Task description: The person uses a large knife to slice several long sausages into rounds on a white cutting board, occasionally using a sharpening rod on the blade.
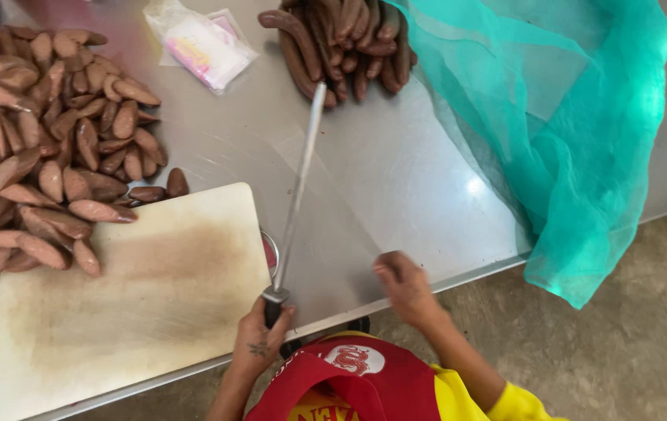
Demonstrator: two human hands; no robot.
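My left hand (259,339) grips the dark handle of a long steel sharpening rod (296,195). The rod slants up and away over the steel table (396,187), and its tip reaches a heap of whole brown sausages (341,47). My right hand (404,284) hovers at the table's near edge, to the right of the rod. Its fingers are curled and I can see nothing in them. A cream cutting board (138,296) with a brownish stain lies to the left of the rod. Slanted sausage slices (37,148) are piled at the board's far left corner.
A teal mesh net (560,117) drapes over the table's right side and hangs past its edge. A small plastic packet (201,43) lies at the back. A round metal rim (271,248) pokes out from under the board's right edge. Concrete floor (622,335) lies at the lower right.
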